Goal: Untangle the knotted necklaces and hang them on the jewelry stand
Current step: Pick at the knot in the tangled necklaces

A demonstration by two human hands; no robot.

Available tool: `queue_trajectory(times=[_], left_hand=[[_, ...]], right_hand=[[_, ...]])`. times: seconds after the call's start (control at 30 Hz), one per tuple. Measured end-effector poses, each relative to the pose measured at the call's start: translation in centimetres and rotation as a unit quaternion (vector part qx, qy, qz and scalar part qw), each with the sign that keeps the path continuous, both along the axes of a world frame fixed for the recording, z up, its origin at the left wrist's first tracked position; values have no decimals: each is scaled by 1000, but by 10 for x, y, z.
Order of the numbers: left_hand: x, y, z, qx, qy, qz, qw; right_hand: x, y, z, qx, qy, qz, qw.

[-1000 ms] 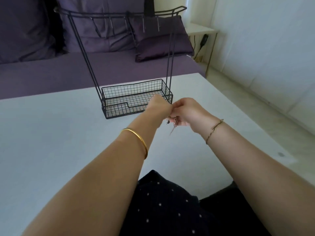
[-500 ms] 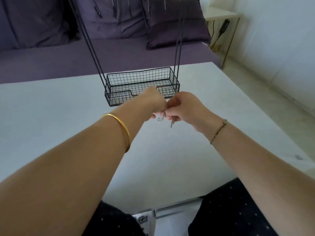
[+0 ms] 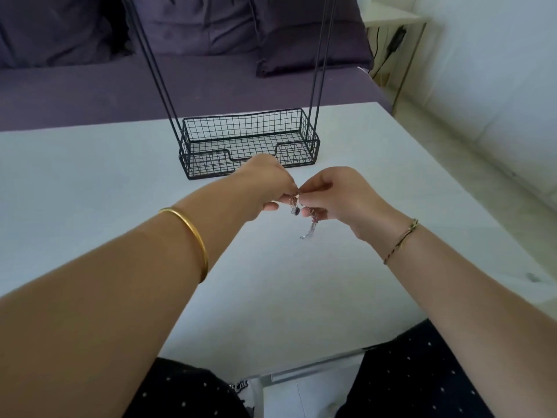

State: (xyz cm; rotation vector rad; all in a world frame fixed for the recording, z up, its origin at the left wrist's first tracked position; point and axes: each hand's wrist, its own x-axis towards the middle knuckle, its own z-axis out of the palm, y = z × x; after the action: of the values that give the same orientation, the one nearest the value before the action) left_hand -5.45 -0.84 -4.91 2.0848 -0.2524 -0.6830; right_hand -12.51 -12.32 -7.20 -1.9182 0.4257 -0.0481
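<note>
Both hands [image 3: 301,194] pinching necklaces [image 3: 304,215]

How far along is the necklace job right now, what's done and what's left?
Nothing looks done: no chain shows on the jewelry stand, in its basket or on its uprights, though its top bar is out of frame. In hand: the left hand and right hand both pinch the knotted necklaces above the table, one end dangling. Left: free the knot, separate the chains, hang each.
</note>
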Motion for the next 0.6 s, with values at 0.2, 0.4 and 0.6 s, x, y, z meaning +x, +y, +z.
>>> queue_trajectory(times=[0.2, 0.4, 0.6], left_hand=[[1, -4, -6, 26, -4, -47, 999], [0, -7, -16, 23, -4, -49, 999], [-1, 8, -22, 19, 6, -67, 998]], right_hand=[[-9, -11, -12, 73, 3, -23, 997], [-3, -13, -17, -2, 15, -12, 1000], [-1, -8, -20, -11, -23, -22, 999]])
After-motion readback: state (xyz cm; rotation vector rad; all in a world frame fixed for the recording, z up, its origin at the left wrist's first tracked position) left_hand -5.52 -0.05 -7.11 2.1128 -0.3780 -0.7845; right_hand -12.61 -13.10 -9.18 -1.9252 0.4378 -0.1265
